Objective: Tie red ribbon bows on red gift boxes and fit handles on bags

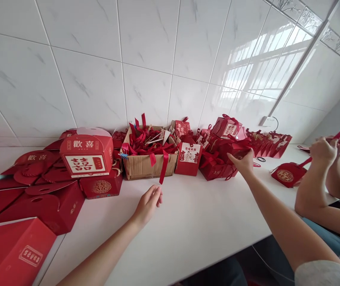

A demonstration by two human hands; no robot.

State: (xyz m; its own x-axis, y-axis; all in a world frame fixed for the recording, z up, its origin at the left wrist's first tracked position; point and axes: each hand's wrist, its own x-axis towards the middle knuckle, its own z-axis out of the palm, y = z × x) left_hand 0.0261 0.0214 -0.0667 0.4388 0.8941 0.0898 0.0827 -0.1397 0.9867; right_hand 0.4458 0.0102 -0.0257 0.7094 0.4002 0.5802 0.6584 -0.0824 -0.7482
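Observation:
My left hand (148,204) is over the white table with its fingers curled in, and I see nothing in them. Just above its fingertips hangs the loose end of a dark red ribbon (164,167), draped over the rim of a cardboard box (146,167) full of ribbons and small tags. My right hand (245,162) grips a red gift box (232,147) at its near side, on top of other red boxes. Its fingertips are partly hidden. Left of it stands a red box with a white printed card (189,155).
Folded red gift boxes (50,194) pile up at the left, one box (88,155) on top. A row of red bags (271,145) lines the tiled wall at the right. A co-worker's hands (326,153) hold a red ribbon above another red box (289,174).

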